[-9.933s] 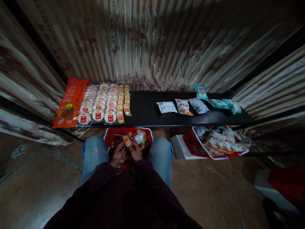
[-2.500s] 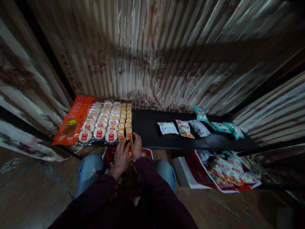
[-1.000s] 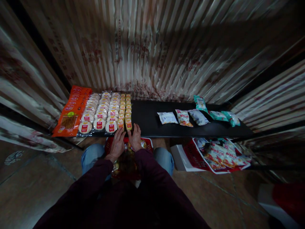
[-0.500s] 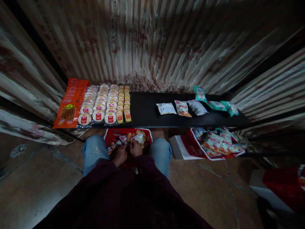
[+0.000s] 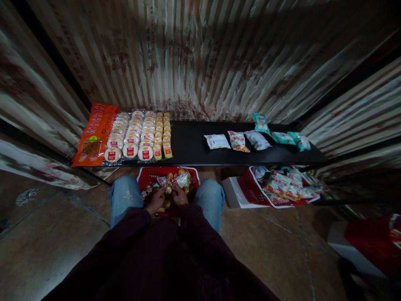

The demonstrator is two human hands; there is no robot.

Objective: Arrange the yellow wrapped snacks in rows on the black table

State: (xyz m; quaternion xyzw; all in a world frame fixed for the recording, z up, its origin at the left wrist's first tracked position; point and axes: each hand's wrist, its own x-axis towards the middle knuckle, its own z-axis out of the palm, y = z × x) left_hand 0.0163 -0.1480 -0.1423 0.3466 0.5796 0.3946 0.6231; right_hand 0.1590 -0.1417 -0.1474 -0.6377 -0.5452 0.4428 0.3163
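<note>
Between my knees stands a red basket [image 5: 144, 175] with a white rim, filled with small packaged snacks. My left hand [image 5: 156, 199] is inside it on the left, fingers bent inward. Opposite it, my right hand [image 5: 179, 195] is also curled. A small, round, gold-wrapped ball [image 5: 168, 190] sits between the fingertips of both hands, which appear to pinch it from either side. More gold pieces lie just below it. A striped-edge snack packet [image 5: 182, 179] lies right behind my right hand. Dim light blurs the finer finger detail.
A black shelf [image 5: 188, 144] spans ahead, bearing orange packets [image 5: 94, 136], rows of round wrapped cakes [image 5: 129, 151], narrow yellow packets [image 5: 167, 150], white-and-red snack bags [image 5: 238, 141] and green bags [image 5: 282, 138]. Another red basket [image 5: 250, 188] of snack bags leans on a white box [image 5: 232, 193] at right.
My hands have drawn slightly apart, and the gold-wrapped ball now shows between them. The view has shifted a little; the goods on the shelf stay in place.
</note>
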